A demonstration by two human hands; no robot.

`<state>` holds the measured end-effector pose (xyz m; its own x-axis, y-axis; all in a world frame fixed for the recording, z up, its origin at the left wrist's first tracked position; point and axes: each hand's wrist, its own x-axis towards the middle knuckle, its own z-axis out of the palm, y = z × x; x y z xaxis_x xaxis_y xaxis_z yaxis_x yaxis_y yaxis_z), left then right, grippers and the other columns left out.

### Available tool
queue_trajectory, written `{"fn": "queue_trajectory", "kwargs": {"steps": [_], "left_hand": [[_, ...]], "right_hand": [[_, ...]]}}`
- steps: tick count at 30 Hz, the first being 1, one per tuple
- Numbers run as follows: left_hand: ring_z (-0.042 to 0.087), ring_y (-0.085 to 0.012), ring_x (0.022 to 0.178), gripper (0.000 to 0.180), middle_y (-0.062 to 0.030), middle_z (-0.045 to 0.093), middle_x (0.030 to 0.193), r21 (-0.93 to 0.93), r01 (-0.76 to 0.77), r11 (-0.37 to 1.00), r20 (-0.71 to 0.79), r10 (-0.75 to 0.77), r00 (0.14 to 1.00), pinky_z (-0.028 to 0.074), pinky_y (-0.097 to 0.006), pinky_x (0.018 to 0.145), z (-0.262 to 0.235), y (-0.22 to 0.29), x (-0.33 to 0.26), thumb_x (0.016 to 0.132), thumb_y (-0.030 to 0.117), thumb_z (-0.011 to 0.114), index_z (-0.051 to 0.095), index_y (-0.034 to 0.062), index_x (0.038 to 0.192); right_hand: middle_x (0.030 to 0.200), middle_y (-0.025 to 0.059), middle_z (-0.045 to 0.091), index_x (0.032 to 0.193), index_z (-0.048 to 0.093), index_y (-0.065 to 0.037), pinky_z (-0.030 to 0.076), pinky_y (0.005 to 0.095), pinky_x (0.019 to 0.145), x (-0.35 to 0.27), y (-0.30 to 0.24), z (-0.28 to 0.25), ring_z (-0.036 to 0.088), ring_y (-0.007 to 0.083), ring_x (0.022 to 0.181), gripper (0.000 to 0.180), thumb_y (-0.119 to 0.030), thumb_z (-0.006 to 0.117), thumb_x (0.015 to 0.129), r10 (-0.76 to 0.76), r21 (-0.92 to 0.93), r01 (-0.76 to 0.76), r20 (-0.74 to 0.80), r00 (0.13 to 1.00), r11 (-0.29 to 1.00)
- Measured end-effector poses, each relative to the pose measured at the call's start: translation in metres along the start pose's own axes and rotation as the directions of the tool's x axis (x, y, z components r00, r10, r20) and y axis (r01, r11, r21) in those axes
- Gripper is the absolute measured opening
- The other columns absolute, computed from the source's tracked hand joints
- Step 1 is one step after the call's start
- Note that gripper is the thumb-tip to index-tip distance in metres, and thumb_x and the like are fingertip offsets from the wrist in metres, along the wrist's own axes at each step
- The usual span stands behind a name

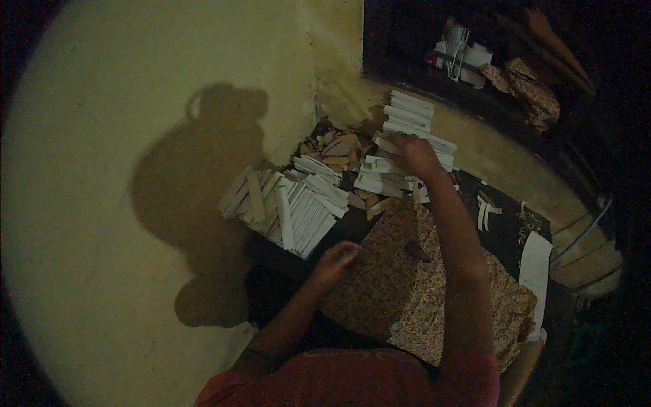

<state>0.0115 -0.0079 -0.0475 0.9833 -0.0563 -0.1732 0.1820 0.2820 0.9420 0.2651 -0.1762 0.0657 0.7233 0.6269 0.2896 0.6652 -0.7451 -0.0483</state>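
Note:
In dim light, my right hand [415,156] reaches out over a heap of pale flat strips [383,180]. Its fingers bend down and close on one pale strip [385,144] at the heap's upper edge. My left hand [337,263] hovers near the left edge of a flower-patterned cloth [386,278] spread over my lap. Its fingers are curled together; anything between them is too dark to make out. A small dark oval piece [417,252] lies on the cloth. Left of the heap, many white strips [305,214] are packed in slanting rows.
Brown and tan scraps [336,148] are piled against the yellowish wall [102,169]. A neat stack of white strips [409,112] stands behind my right hand. At right are a white sheet [536,271] and some loose white strips [485,211]. Bundles and crumpled cloth [525,91] lie in a dark recess.

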Motion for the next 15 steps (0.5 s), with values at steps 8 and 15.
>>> {"fn": "queue_trajectory", "kwargs": {"steps": [8,15], "left_hand": [[0.055,-0.0155,0.071,0.026,-0.0027,0.053,0.084,-0.248,0.078,0.966,0.152,-0.041,0.988,0.046,-0.031,0.059,-0.009,-0.005,0.008,0.087,0.027,0.053,0.053,0.0089,0.106],[0.055,-0.0137,0.071,0.024,-0.0021,0.055,0.085,-0.214,0.111,0.971,0.110,-0.089,0.990,0.046,-0.028,0.056,-0.007,-0.001,0.007,0.089,0.026,0.050,0.053,0.0090,0.106]], "right_hand": [[0.103,0.0120,0.057,0.105,0.058,-0.011,0.048,0.0407,0.075,-0.003,0.019,0.005,0.057,0.0308,0.091,0.034,-0.021,0.061,0.073,0.068,-0.067,-0.073,-0.082,0.994,0.995],[0.109,0.0109,0.053,0.105,0.057,-0.011,0.041,0.0492,0.082,-0.021,-0.014,0.020,0.049,0.0285,0.104,0.034,-0.022,0.062,0.072,-0.092,-0.171,0.089,-0.011,0.996,0.981]]}}
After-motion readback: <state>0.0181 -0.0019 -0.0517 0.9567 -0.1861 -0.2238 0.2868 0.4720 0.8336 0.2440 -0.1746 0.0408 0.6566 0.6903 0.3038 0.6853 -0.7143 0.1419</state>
